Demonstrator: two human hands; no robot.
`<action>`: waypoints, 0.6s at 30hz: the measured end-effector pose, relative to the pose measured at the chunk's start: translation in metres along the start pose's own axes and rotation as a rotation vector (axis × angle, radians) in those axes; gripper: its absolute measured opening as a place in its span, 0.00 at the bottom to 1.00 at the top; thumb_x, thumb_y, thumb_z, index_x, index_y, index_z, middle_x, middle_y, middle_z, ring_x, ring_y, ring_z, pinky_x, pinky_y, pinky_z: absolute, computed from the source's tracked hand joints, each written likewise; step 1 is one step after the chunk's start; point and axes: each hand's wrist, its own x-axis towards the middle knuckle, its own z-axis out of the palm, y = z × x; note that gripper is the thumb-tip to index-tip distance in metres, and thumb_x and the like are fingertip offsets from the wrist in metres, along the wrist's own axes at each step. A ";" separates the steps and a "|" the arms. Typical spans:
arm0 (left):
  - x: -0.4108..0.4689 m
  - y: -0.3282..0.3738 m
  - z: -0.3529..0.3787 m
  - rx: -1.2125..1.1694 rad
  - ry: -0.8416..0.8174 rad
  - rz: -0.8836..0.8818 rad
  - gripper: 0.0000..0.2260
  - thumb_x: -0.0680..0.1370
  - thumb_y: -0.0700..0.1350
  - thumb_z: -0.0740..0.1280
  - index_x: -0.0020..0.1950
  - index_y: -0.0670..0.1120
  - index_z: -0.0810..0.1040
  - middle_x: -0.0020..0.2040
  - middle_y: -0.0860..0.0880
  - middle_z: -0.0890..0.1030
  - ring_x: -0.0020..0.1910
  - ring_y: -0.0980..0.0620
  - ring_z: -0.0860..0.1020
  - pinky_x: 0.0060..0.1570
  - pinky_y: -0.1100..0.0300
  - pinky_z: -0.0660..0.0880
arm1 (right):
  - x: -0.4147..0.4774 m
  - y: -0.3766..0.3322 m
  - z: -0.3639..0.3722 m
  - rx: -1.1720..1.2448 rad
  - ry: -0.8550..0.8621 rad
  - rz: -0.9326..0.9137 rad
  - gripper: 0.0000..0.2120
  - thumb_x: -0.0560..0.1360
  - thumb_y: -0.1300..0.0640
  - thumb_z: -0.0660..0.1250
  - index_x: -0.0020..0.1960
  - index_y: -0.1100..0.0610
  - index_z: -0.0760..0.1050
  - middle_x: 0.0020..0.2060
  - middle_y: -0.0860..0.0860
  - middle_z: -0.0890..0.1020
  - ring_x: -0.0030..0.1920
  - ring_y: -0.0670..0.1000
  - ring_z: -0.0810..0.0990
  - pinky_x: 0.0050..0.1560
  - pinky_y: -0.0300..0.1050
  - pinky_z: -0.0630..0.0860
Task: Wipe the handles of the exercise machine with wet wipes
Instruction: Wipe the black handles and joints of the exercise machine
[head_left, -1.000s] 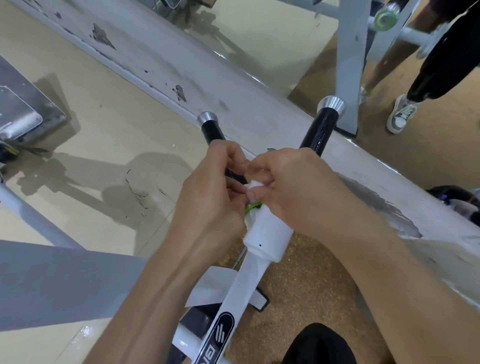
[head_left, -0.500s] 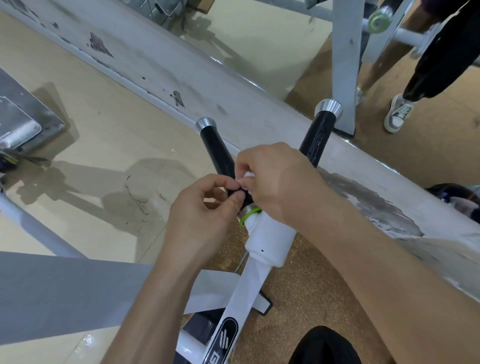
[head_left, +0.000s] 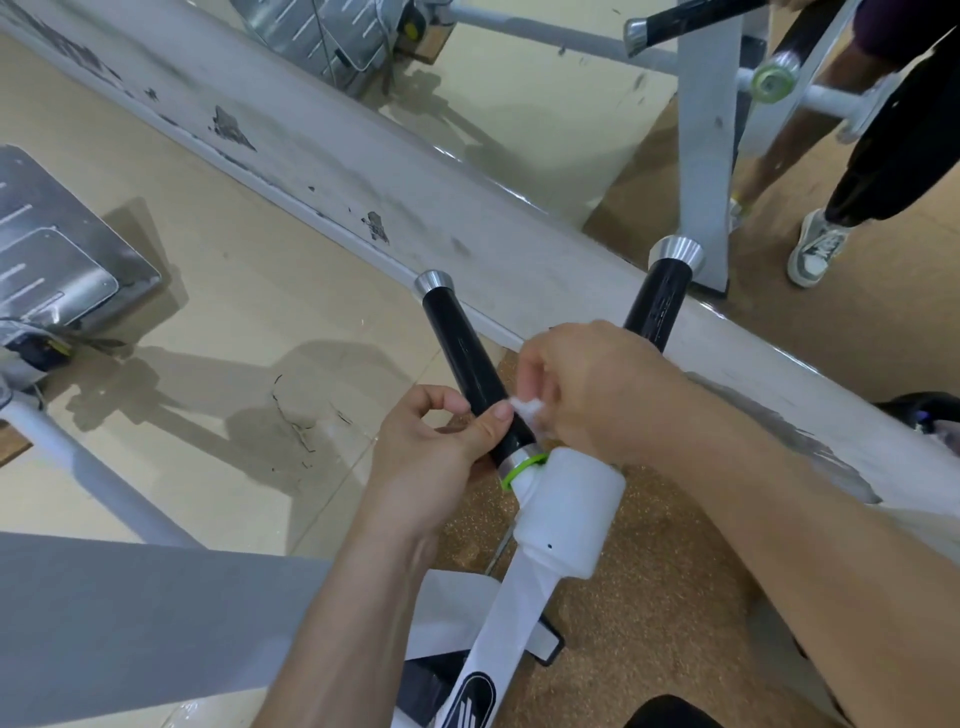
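Note:
Two black handles with silver end caps fork out from a white hub (head_left: 569, 514) of the exercise machine. The left handle (head_left: 462, 353) is bare along most of its length. The right handle (head_left: 660, 301) is partly hidden behind my right hand (head_left: 587, 384). That hand pinches a small crumpled white wet wipe (head_left: 525, 408) against the base of the left handle, just above a green ring (head_left: 522, 467). My left hand (head_left: 441, 436) is next to it, thumb tip touching the wipe and the handle, fingers curled.
A scuffed white beam (head_left: 332, 171) runs diagonally behind the handles. A grey metal plate (head_left: 57, 254) lies at the left on the tiled floor. Another person's leg and sneaker (head_left: 818, 249) stand at the right by a white machine post (head_left: 704, 156). A grey pad (head_left: 130, 623) fills the lower left.
My hands have slid down from covering both handles near the fork; the left handle is now exposed. The wipe sits between my thumb and right fingers at the handle's base.

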 end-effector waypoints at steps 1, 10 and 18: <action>0.001 0.000 -0.001 0.007 -0.001 0.002 0.12 0.72 0.36 0.72 0.46 0.43 0.69 0.42 0.37 0.85 0.34 0.46 0.83 0.38 0.55 0.81 | 0.000 0.000 -0.002 -0.061 -0.055 -0.031 0.06 0.74 0.53 0.65 0.49 0.53 0.76 0.45 0.51 0.81 0.46 0.53 0.77 0.46 0.45 0.75; 0.003 -0.001 -0.002 0.140 0.007 0.048 0.12 0.72 0.40 0.73 0.44 0.43 0.69 0.42 0.33 0.83 0.37 0.40 0.84 0.47 0.45 0.80 | 0.030 -0.002 -0.008 0.230 -0.032 0.042 0.07 0.68 0.61 0.72 0.40 0.50 0.77 0.40 0.48 0.80 0.43 0.50 0.79 0.40 0.41 0.75; 0.011 0.001 -0.002 0.432 0.045 0.115 0.13 0.69 0.49 0.75 0.44 0.50 0.71 0.37 0.42 0.83 0.34 0.45 0.80 0.46 0.43 0.77 | 0.056 -0.002 0.001 0.284 0.080 0.073 0.06 0.70 0.61 0.71 0.40 0.51 0.78 0.39 0.49 0.81 0.43 0.51 0.81 0.45 0.45 0.78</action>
